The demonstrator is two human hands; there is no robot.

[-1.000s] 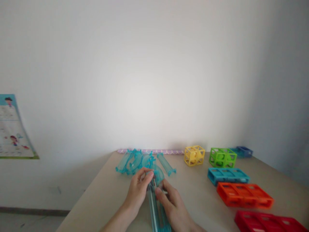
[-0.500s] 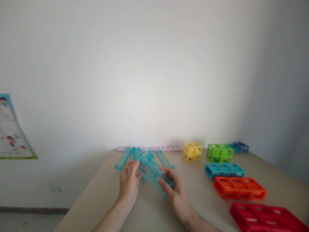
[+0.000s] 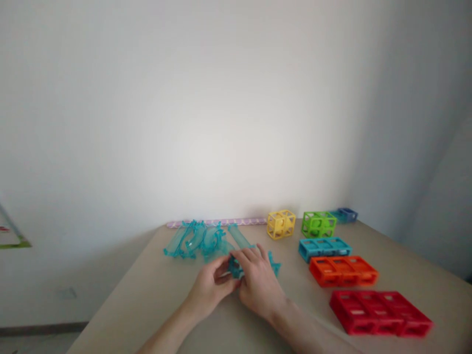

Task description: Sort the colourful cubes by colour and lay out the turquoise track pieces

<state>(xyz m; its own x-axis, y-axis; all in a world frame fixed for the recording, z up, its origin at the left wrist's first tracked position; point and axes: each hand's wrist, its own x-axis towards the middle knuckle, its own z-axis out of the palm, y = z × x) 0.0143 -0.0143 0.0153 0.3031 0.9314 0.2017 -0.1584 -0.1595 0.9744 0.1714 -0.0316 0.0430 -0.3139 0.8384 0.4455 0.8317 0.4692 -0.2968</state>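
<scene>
Both of my hands are together over the near middle of the table, closed on a translucent teal track piece (image 3: 234, 268). My left hand (image 3: 212, 285) pinches its left end between thumb and fingers. My right hand (image 3: 260, 282) lies over the top of it, knuckles up, hiding most of its length. A teal end with small tabs (image 3: 275, 265) sticks out to the right of that hand. Just beyond the hands lies a loose pile of teal track pieces (image 3: 206, 241), some straight and some curved. One straight teal piece (image 3: 240, 236) rests apart, to the pile's right.
On the right stand a yellow cube frame (image 3: 280, 224), a green one (image 3: 318, 224), and blue (image 3: 324, 249), orange (image 3: 343, 271) and red (image 3: 379, 313) block frames. Dark blue and teal parts (image 3: 346, 215) sit at the back corner. A purple patterned strip (image 3: 236, 221) runs along the wall.
My hands have come closer together, the right one turning over the teal piece, which now lies mostly hidden under it. The view has swung slightly right.
</scene>
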